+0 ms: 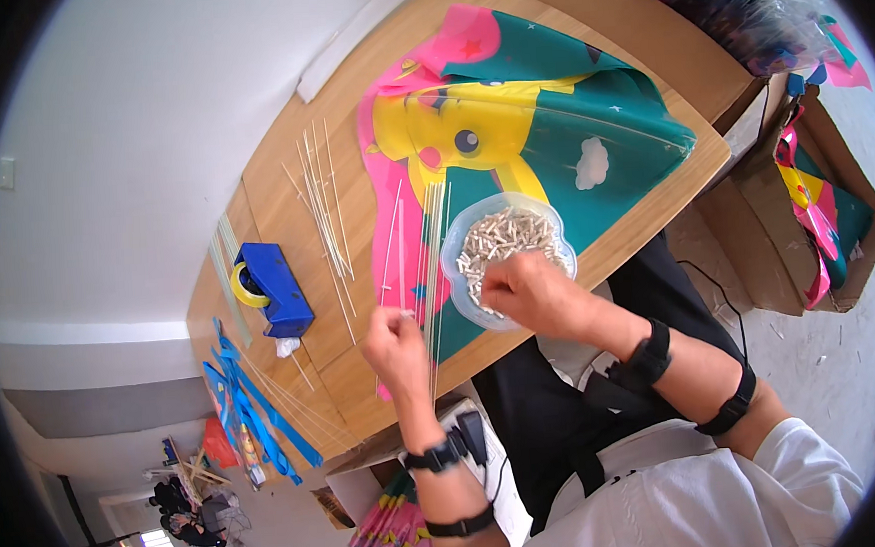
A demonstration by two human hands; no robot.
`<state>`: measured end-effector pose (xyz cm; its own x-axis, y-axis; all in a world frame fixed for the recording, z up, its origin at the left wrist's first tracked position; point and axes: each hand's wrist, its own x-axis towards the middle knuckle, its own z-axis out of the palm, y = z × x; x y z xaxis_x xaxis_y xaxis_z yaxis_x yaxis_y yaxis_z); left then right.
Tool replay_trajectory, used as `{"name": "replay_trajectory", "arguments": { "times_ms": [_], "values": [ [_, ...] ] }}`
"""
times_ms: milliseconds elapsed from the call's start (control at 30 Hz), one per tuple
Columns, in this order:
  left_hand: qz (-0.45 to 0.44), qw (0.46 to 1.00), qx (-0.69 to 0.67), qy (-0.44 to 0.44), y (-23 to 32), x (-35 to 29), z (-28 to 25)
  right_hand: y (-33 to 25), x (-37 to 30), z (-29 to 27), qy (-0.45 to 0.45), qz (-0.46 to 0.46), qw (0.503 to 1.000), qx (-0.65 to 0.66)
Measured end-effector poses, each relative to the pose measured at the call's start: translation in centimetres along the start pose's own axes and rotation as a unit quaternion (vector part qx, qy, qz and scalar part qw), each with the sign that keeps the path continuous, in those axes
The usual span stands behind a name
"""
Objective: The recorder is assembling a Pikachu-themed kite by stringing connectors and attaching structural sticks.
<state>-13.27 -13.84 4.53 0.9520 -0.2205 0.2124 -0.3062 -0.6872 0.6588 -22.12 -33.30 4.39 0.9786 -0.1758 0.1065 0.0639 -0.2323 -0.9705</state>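
Head view shows small white tubes (510,231) heaped in a translucent bowl (451,238), the right hand (534,290) curled nearly closed over them, the left hand (397,348) likewise curled beside thin pale rods (429,254), either one's hold impossible to tell, with printed cloth (640,141) beneath on a wooden table (273,198).

A: How are the hands placed?
B: Right hand (531,293), fingers curled, over a bowl (501,201) of small whitish tubes (503,237); left hand (397,348) just beside thin pale rods (433,236), its grip unclear.
A: And beneath?
B: A printed sheet (640,151) on a wooden table (273,203).
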Motion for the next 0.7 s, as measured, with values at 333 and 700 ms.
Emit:
{"name": "replay_trajectory", "arguments": {
  "times_ms": [333,700],
  "values": [
    [0.133,0.958,0.235,0.095,-5.1,6.1,3.9,3.0,4.8,3.2,0.011,-0.086,0.937,-0.338],
    [0.028,0.993,0.106,-0.032,-3.5,2.5,4.5,3.9,3.7,2.4,0.155,-0.07,0.959,-0.225]
  ]
}}
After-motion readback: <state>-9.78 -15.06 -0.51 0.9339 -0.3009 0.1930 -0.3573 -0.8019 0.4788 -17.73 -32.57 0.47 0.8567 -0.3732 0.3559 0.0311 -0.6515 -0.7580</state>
